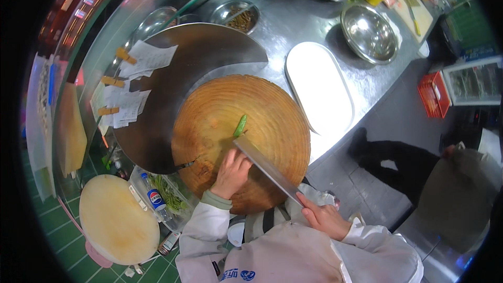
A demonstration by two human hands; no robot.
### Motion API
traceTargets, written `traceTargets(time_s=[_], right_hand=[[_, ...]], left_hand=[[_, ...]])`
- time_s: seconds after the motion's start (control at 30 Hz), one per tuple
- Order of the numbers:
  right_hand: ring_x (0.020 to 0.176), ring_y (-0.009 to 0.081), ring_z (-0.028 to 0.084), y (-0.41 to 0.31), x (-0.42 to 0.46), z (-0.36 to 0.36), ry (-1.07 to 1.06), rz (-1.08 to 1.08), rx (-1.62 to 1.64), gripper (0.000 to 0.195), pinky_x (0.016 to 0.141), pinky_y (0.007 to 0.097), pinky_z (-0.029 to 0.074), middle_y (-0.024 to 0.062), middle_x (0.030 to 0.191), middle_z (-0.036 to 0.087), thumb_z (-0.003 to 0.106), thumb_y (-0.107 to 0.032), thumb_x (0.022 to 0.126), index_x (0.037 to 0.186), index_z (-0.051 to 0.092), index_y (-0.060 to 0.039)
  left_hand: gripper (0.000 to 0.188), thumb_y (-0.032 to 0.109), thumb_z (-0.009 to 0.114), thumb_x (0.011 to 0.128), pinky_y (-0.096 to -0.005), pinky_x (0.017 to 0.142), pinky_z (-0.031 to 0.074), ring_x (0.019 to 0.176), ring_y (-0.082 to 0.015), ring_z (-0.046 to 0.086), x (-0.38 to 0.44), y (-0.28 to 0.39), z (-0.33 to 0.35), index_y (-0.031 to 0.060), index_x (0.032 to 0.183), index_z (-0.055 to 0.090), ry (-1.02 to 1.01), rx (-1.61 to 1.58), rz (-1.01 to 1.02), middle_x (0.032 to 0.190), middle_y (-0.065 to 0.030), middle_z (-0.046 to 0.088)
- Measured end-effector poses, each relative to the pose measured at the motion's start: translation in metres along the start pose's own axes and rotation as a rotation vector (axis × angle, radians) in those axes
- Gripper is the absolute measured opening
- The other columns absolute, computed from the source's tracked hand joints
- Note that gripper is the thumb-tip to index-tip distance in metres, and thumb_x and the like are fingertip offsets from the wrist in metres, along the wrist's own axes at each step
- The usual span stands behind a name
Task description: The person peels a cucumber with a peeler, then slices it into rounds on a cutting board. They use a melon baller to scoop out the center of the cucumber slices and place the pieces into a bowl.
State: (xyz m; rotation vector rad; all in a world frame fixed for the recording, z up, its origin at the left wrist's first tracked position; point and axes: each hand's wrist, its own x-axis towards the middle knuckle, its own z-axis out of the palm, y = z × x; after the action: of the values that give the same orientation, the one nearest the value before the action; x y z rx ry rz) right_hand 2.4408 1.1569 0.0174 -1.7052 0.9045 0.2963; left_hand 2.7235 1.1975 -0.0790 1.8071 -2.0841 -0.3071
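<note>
A round wooden chopping block (283, 125) with growth rings and a dark crack lies before me. My right hand (326, 218) grips the handle of a cleaver (271, 171), whose blade slants up and left across the block. My left hand (234, 171) rests over the block, its fingers bent close to the flat of the blade. Whether anything is under those fingertips is hidden. Just beyond the blade's far corner lies a slim green pepper or bean pod (240, 125), with small dark bits by its near end.
A white oval tray (320, 86) and a steel bowl (369, 33) stand to the right. A curved metal guard (157, 86) rings the block's far left. Clothespins (112, 81) hold paper slips. Another person (452, 196) is at the right. A round white board (120, 220) stands lower left.
</note>
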Motion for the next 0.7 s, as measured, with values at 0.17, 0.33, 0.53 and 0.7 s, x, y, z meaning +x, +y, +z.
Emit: traceTargets(time_s=[0.17, 0.33, 0.53, 0.7], right_hand=[[0.054, 0.0328, 0.057, 0.000, -0.010, 0.000, -0.047, -0.056, 0.029, 0.051, 0.057, 0.0389, 0.046, 0.0188, 0.075, 0.060, 0.036, -0.032, 0.096, 0.139, 0.030, -0.0056], [0.052, 0.0331, 0.055, 0.004, -0.011, -0.004, -0.066, -0.076, 0.085, 0.052, 0.056, 0.0383, 0.045, 0.0190, 0.075, 0.060, 0.034, -0.034, 0.096, 0.140, 0.028, -0.0059], [0.054, 0.0343, 0.056, 0.004, -0.011, -0.007, -0.106, -0.068, 0.105, 0.052, 0.057, 0.0391, 0.046, 0.0202, 0.076, 0.059, 0.033, -0.033, 0.097, 0.140, 0.028, -0.0058], [0.061, 0.0390, 0.059, 0.002, -0.011, -0.010, -0.131, -0.040, 0.110, 0.052, 0.059, 0.0443, 0.048, 0.0205, 0.082, 0.064, 0.034, -0.036, 0.096, 0.138, 0.031, -0.0049]], left_hand=[[0.040, 0.001, 0.059, 0.066, -0.0472, 0.087, 0.043, 0.105, -0.0417, 0.048, -0.008, -0.009, 0.009, -0.0019, 0.106, 0.057, 0.006, 0.011, 0.039, 0.104, -0.0200, 0.057], [0.044, 0.000, 0.060, 0.065, -0.0489, 0.089, 0.041, 0.105, -0.0437, 0.047, -0.011, -0.009, 0.009, -0.0032, 0.108, 0.055, 0.001, 0.012, 0.033, 0.108, -0.0219, 0.055], [0.049, -0.004, 0.058, 0.067, -0.0487, 0.090, 0.041, 0.104, -0.0451, 0.047, -0.012, -0.008, 0.011, -0.0029, 0.116, 0.053, 0.035, -0.021, 0.011, 0.113, -0.0221, 0.052], [0.050, -0.005, 0.057, 0.068, -0.0473, 0.088, 0.042, 0.102, -0.0444, 0.047, -0.012, -0.005, 0.006, -0.0022, 0.117, 0.052, 0.000, -0.027, 0.018, 0.111, -0.0216, 0.052]])
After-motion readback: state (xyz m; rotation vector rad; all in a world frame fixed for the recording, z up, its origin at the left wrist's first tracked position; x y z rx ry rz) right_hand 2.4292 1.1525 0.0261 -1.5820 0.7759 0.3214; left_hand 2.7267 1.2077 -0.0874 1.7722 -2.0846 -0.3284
